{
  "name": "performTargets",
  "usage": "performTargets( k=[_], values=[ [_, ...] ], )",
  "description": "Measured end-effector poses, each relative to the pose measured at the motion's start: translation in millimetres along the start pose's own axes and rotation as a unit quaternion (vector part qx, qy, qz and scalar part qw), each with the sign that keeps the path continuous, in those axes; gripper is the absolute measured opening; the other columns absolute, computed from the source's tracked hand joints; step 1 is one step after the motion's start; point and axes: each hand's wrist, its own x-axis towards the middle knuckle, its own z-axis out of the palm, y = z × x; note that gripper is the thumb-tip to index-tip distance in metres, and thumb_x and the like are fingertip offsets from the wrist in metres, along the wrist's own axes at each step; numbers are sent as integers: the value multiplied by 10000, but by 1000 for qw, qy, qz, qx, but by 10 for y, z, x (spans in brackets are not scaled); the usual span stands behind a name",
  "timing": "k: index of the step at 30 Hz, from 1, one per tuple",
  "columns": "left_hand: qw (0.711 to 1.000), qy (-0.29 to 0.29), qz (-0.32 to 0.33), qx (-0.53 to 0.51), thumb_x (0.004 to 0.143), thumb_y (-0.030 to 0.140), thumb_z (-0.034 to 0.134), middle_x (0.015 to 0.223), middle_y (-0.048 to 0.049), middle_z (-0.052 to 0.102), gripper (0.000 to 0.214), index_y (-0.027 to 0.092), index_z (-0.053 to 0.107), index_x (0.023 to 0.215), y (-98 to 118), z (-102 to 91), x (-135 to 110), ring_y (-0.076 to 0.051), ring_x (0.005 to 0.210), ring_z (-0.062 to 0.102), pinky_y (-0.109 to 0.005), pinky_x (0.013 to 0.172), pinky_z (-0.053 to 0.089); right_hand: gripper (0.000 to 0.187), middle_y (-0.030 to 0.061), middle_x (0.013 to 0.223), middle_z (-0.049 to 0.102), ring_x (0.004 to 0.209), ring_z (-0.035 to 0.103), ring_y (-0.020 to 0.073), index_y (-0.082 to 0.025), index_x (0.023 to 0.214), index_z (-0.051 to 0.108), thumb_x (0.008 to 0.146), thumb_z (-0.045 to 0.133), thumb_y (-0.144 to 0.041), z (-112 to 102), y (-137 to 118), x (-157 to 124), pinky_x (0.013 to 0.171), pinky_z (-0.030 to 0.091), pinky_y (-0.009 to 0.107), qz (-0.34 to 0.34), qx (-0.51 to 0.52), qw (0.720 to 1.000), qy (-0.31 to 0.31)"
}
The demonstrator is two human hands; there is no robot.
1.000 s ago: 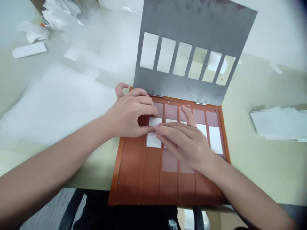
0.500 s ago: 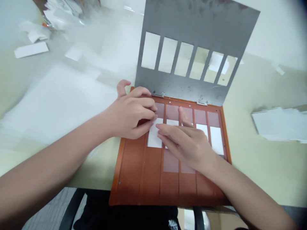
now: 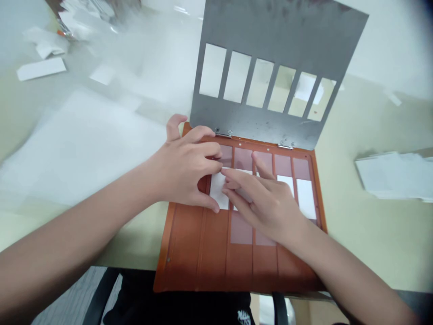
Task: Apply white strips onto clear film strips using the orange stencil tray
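Note:
An orange jig board (image 3: 189, 243) with grooved columns lies in front of me. Small white cards (image 3: 306, 198) lie in a row across it, over pinkish translucent strips (image 3: 301, 168). My left hand (image 3: 186, 167) is spread at the leftmost white card (image 3: 219, 201), its thumb at the card's lower edge and its index fingertip near the top edge. My right hand (image 3: 267, 198) lies over the neighbouring cards and partly hides them. Its thumb and front fingers are bunched at the leftmost card's right side; whatever lies between them is hidden. One other finger sticks up.
A grey metal plate (image 3: 277, 31) with rectangular windows stands raised, hinged to the board's far edge. White card stacks (image 3: 395, 176) lie at right. Translucent sheets (image 3: 84, 153) cover the table at left, with loose white pieces (image 3: 42, 69) beyond.
My left thumb has moved down and away from the index finger, so that hand is now spread wider. The right fingers have shifted slightly; the board stays put.

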Motion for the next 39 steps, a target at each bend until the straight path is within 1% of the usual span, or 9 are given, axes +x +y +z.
performTargets(
  k=[4,7,13,16,21,28,33,39],
  values=[
    [1000,7,-6,-10,680,776,628,985,-16,713,521,271,698,783,-5,3,0,-318,1158,525,-564,1097,255,316,-48,807,738,650,693,101,-207,1223,531,929,491,-98,-1,2,13,1112,434,503,10,7,1000,-2],
    [1000,10,-7,-18,694,757,630,980,-16,707,494,274,698,773,-10,7,1,-320,1153,525,-573,1098,253,330,-43,812,743,672,701,117,-203,1244,521,924,515,-123,5,7,20,1102,442,503,20,7,1000,0],
    [1000,-1,-13,-12,668,769,648,991,-10,703,507,275,694,775,-7,11,-2,-322,1177,510,-583,1124,212,359,-53,828,749,654,699,113,-225,1264,521,916,514,-135,24,-4,22,1130,406,492,33,-6,999,0],
    [1000,-10,-14,-8,643,779,661,986,-7,704,519,277,689,773,-4,12,3,-320,1186,507,-575,1118,236,353,-55,819,747,638,693,110,-228,1257,534,916,522,-142,30,-2,24,1136,398,488,30,-12,999,6],
    [1000,-18,-21,-11,632,768,684,996,-10,703,517,272,688,775,5,-2,12,-325,1181,517,-575,1100,263,336,-48,819,746,669,699,111,-208,1236,540,908,544,-133,30,7,27,1139,401,473,19,-7,1000,16],
    [998,-39,-31,-23,630,737,715,985,-20,701,482,272,690,753,17,-36,31,-328,1189,512,-555,1072,301,327,-62,799,743,665,696,102,-221,1224,549,914,524,-119,23,2,27,1130,415,472,31,12,999,13],
    [999,-24,-32,-32,666,748,670,969,-22,700,482,271,682,738,14,-20,27,-319,1171,521,-548,1067,311,340,-60,809,744,692,702,108,-230,1226,549,911,519,-106,27,8,27,1138,402,494,36,20,999,9],
    [1000,-17,-21,-14,681,737,672,997,-16,703,478,264,682,749,-5,10,12,-309,1159,531,-543,1064,320,317,-56,795,736,687,702,108,-217,1186,562,892,548,-99,29,-2,30,1126,422,484,36,20,999,21]
  ],
)
